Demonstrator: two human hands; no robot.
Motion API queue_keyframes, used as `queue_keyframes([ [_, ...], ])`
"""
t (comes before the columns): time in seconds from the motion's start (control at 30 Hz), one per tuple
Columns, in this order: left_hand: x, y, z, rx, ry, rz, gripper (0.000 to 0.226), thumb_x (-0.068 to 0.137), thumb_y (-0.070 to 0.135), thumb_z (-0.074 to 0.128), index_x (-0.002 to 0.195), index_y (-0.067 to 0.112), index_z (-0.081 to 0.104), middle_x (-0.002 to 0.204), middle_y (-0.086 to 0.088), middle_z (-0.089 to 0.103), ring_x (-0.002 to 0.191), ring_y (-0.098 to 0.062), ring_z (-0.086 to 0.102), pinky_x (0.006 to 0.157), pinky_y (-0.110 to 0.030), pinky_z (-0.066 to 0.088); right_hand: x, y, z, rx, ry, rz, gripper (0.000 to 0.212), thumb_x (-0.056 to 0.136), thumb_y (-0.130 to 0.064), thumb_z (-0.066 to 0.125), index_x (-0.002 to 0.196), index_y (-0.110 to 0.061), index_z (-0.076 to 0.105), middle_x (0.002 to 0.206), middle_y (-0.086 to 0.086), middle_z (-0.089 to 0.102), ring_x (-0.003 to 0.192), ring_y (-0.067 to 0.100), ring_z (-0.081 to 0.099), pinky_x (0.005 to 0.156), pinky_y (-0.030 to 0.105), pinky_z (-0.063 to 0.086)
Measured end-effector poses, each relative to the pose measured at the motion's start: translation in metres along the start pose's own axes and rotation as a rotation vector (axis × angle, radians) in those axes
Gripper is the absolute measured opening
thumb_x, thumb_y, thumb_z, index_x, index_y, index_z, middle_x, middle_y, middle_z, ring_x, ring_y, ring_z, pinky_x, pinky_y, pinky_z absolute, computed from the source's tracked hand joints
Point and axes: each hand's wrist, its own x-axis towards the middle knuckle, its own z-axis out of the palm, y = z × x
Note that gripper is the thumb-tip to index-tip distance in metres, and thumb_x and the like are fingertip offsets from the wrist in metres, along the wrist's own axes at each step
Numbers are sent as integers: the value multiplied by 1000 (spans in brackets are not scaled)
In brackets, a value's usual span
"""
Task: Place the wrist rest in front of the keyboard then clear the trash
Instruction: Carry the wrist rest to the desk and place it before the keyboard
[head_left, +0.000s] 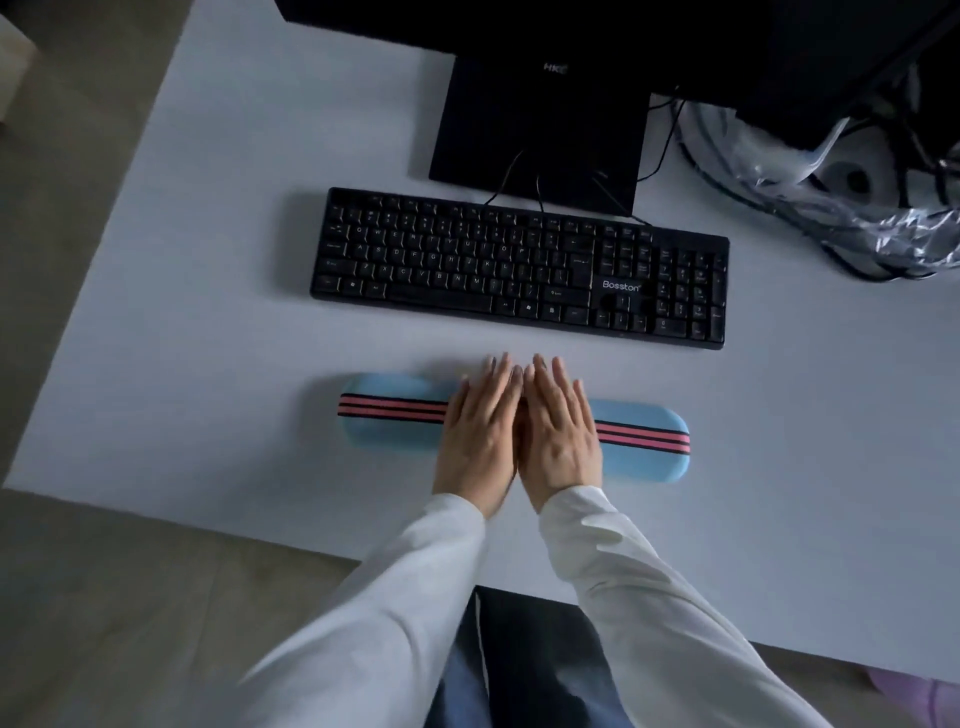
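A long light-blue wrist rest (644, 441) with a pink and black striped band lies on the white desk (208, 312), parallel to the black keyboard (519, 270) and a little nearer to me. My left hand (480, 431) and my right hand (561, 431) lie flat side by side on the middle of the rest, palms down, fingers stretched toward the keyboard. They cover its centre. A crumpled clear plastic wrapper (857, 208) lies at the far right of the desk.
A black monitor stand (540, 130) rises behind the keyboard, with cables running to it. More black cables tangle under the plastic wrapper. The desk's left edge and near edge border a wooden floor (104, 597).
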Motion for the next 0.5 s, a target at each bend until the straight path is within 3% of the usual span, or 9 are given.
queue_keyframes([
  [0.1,-3,-10,12,91,2,37,47,85,13,46,131,8,51,139,-8,54,133,-21,46,114,-32,14,-2,7,11,-48,21,-66,41,85,-13,43,122,-3,60,128,12,62,122,29,56,112,34,20],
  [0.17,-3,-15,11,142,4,68,44,91,19,41,134,11,47,142,-5,51,136,-18,38,114,-34,18,-2,10,9,-35,50,-91,43,92,-17,33,124,-5,59,130,11,61,123,28,55,111,37,26],
  [0.27,-5,-21,6,217,-28,60,47,96,27,25,136,15,45,143,-4,50,135,-20,44,112,-38,25,-3,15,6,-39,14,-99,49,94,-25,25,128,-7,54,134,10,58,127,26,52,110,39,29],
  [0.37,-8,-34,0,242,-14,27,47,96,29,23,138,19,42,145,-2,47,137,-17,36,114,-37,20,-7,29,0,-96,-23,-67,50,93,-26,24,131,-8,50,136,9,56,130,23,47,113,37,23],
  [0.5,-14,-58,-7,268,18,-25,47,95,28,23,139,21,38,147,-4,44,138,-17,28,116,-34,10,-14,58,-7,-160,-37,-16,55,82,-22,38,133,-6,46,139,11,53,132,21,33,116,34,10],
])
